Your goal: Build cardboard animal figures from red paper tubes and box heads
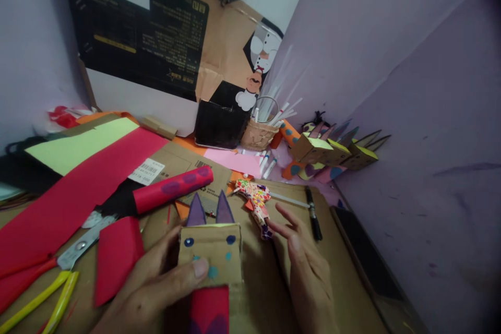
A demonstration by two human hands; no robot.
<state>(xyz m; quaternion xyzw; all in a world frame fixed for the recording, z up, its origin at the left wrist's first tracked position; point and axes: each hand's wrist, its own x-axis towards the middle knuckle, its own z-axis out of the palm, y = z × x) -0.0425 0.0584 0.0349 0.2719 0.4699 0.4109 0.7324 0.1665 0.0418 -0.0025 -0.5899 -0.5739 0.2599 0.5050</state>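
Observation:
My left hand [156, 287] is closed around a cardboard animal head [223, 250], its thumb pressed on the face. The head has two purple pointed ears, dark drawn eyes and blue-green spots. Below it hangs a red paper tube [209, 309] with purple patches; whether the two are joined I cannot make out. To the right, my right hand [309, 271] has its fingers apart and holds nothing. Its fingertips are near the handle of a flower-patterned glue gun [255, 199], which lies on the cardboard with a clear glue stick out of its back.
Scissors [66, 257] with red and yellow handles lie at left by a folded red paper piece [118, 258]. Behind are a spotted red tube [174, 188] and red paper [90, 193]. A black marker [313, 214] and a phone-like dark slab [371, 255] lie right. Finished-looking cardboard heads [336, 151] stand behind.

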